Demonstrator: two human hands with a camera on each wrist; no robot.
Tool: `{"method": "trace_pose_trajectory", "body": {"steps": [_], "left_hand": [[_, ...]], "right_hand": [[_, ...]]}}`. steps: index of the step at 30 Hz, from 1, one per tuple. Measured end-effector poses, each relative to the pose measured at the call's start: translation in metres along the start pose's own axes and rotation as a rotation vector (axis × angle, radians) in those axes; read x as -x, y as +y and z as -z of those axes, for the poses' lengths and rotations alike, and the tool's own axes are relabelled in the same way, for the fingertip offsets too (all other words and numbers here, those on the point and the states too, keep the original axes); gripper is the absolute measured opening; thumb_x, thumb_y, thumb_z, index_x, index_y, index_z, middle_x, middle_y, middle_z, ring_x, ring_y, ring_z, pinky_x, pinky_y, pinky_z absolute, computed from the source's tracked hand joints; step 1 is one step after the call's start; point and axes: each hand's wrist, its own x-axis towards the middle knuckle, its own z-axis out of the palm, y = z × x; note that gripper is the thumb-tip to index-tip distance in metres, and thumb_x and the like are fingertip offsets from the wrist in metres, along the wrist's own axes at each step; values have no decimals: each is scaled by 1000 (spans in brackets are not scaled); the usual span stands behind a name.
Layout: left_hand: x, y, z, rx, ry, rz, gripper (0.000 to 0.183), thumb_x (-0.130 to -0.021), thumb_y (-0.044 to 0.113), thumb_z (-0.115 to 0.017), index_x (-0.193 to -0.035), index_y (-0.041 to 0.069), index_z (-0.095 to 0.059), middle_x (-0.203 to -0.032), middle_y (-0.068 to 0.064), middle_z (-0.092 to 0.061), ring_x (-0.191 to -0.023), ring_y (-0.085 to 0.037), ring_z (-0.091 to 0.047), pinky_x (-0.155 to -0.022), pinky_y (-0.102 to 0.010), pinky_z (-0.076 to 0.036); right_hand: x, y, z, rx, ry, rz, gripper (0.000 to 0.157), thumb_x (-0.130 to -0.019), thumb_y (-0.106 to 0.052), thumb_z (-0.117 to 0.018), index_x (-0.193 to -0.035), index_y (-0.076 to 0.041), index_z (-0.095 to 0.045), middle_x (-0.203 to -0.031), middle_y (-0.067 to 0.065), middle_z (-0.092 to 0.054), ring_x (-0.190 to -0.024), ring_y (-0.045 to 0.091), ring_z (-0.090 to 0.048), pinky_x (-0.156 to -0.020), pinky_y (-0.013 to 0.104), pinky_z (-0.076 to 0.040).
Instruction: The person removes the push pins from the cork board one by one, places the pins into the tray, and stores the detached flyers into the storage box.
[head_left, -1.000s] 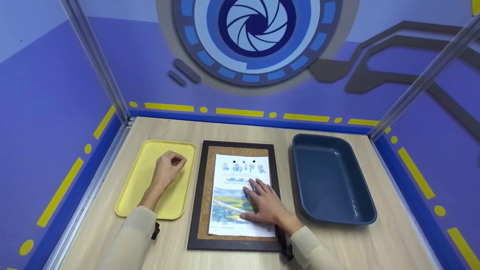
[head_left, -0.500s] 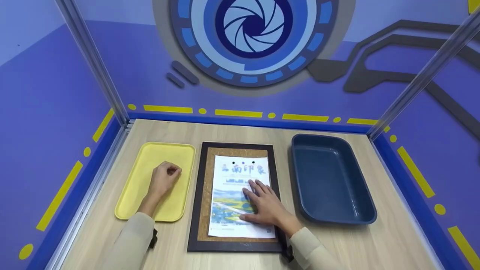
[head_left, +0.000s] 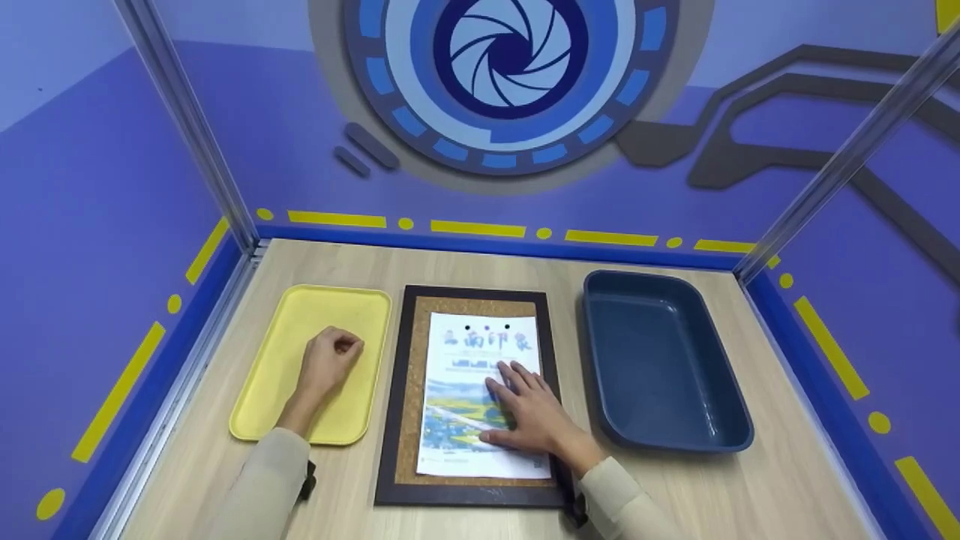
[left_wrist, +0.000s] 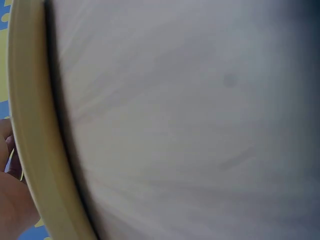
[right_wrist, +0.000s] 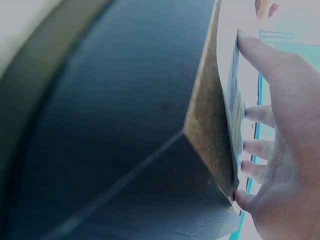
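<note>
My left hand (head_left: 326,364) is over the yellow tray (head_left: 281,390), its thumb and index finger curled together into a ring. Nothing shows between their tips. A board's brown-flecked cork face (head_left: 412,420) carries a printed poster (head_left: 442,405) with Chinese characters, a landscape and several small dark dots (head_left: 507,326) along its top. My right hand (head_left: 529,416) lies spread with straight fingers on the poster's lower right. In the right wrist view, the poster (right_wrist: 232,95) stands slightly off the cork (right_wrist: 207,120) near the fingertips. In the left wrist view, only part of the left hand (left_wrist: 17,205) shows.
A deep dark-blue basin (head_left: 652,375) stands right of the board's dark frame (head_left: 465,495). The wooden table (head_left: 787,480) meets blue printed walls (head_left: 277,150) behind and at both sides. Metal posts (head_left: 195,127) rise at the back corners. A pale blurred surface fills most of the left wrist view.
Between one second and half a second ago, my left hand moved slightly nearer and left over the tray; it has stayed there since. The right hand holds its place on the poster.
</note>
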Motion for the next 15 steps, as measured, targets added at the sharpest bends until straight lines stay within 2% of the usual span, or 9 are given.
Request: {"method": "trace_pose_trajectory", "body": {"steps": [15], "left_hand": [[-1,-1,-2,-20,3,6,11,-100,16,-73,-102,6,-78,-101,-8,-69,-92,-23,-66,-84,-40,-54]], "right_hand": [[-1,2,-2,2,2,3,97,-89,-79,-64,-160,-16,-48,-171,16,-31,-158,40,-25,-121,68,-27]]}}
